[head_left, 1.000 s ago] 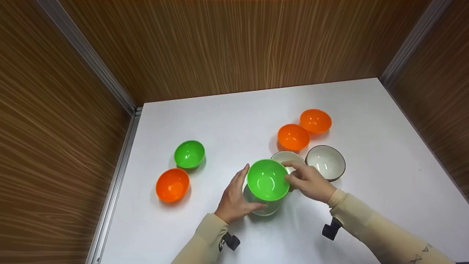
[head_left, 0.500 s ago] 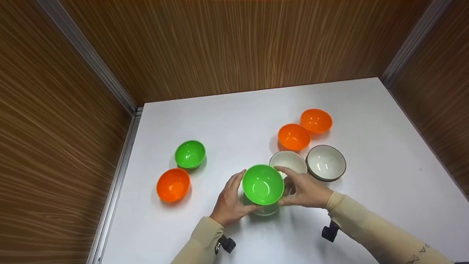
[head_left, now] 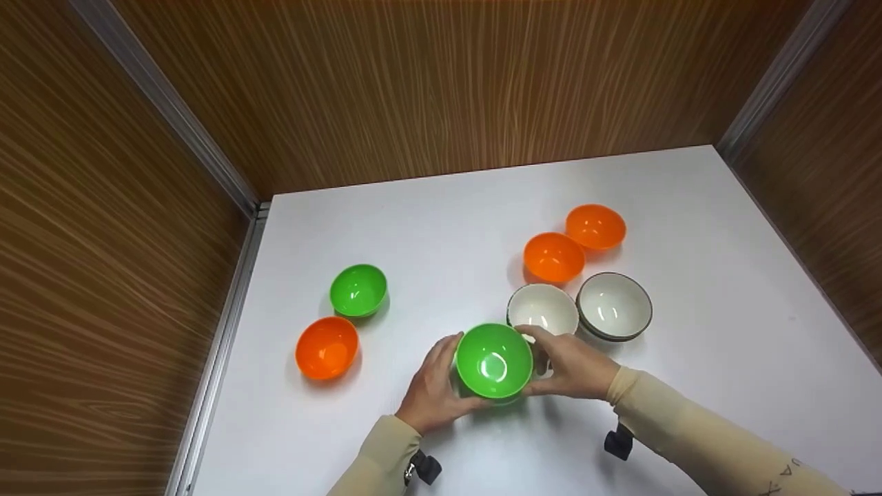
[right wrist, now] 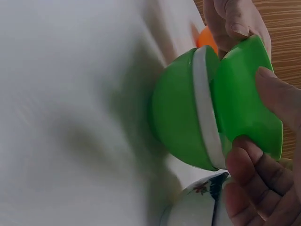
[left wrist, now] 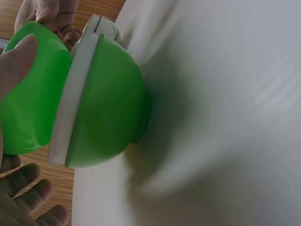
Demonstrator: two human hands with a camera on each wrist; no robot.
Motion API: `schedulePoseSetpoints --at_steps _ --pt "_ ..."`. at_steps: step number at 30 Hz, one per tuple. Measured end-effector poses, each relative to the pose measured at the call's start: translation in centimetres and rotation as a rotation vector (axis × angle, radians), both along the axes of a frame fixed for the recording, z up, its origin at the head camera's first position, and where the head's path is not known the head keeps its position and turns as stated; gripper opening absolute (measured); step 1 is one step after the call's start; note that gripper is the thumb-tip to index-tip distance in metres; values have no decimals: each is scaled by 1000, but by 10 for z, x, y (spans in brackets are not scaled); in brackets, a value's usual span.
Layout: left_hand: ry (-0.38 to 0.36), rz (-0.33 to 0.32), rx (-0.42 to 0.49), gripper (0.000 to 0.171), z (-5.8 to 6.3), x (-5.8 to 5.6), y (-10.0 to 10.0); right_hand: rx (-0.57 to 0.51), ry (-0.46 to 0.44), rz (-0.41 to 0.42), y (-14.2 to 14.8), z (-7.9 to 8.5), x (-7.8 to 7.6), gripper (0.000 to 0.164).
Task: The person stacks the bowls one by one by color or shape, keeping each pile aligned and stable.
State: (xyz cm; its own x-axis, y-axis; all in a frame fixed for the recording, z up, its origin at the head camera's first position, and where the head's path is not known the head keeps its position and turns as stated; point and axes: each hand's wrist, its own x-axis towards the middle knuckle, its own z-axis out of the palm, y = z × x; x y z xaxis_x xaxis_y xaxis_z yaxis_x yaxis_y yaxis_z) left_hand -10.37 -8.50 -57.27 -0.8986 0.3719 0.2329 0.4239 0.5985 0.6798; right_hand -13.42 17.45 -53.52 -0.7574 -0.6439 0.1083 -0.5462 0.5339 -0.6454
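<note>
Both hands hold a green bowl (head_left: 494,362) upright by its sides, left hand (head_left: 431,393) and right hand (head_left: 579,365) facing each other with thumbs near the front. Under it on the table stands a lower green bowl (left wrist: 110,103) with a white bowl (left wrist: 73,103) nested inside; only the white rim band shows. In the wrist views the held bowl's base sits at or inside that rim; whether it touches cannot be seen. Just beyond the right fingers is a white bowl (head_left: 543,303), touching or nearly touching a dark-rimmed white stack (head_left: 614,306).
Two orange bowls, a nearer one (head_left: 553,258) and a farther one (head_left: 596,227), stand behind the white bowls. At left, a green bowl (head_left: 358,291) adjoins an orange bowl (head_left: 327,348). Wood-grain panels (head_left: 441,89) enclose the white table (head_left: 427,227) at back and sides.
The held green bowl has come down and slightly left over the stack. My right hand has shifted from the bowl's rim to a grip around its side. The other bowls stay put.
</note>
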Motion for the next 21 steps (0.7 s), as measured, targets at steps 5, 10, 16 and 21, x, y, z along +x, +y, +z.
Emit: schedulePoseSetpoints --at_steps 5,10,16,21 --pt "-27 -2 -1 109 -8 3 -1 27 13 -24 -2 -6 4 91" --pt "-38 -2 -6 110 -12 4 -1 46 31 -41 -2 -7 7 89" --pt "-48 -8 -14 109 -14 4 -2 83 66 -44 -2 -9 9 88" --pt "-52 -10 -21 107 -15 4 -1 76 87 -31 -2 -13 9 85"
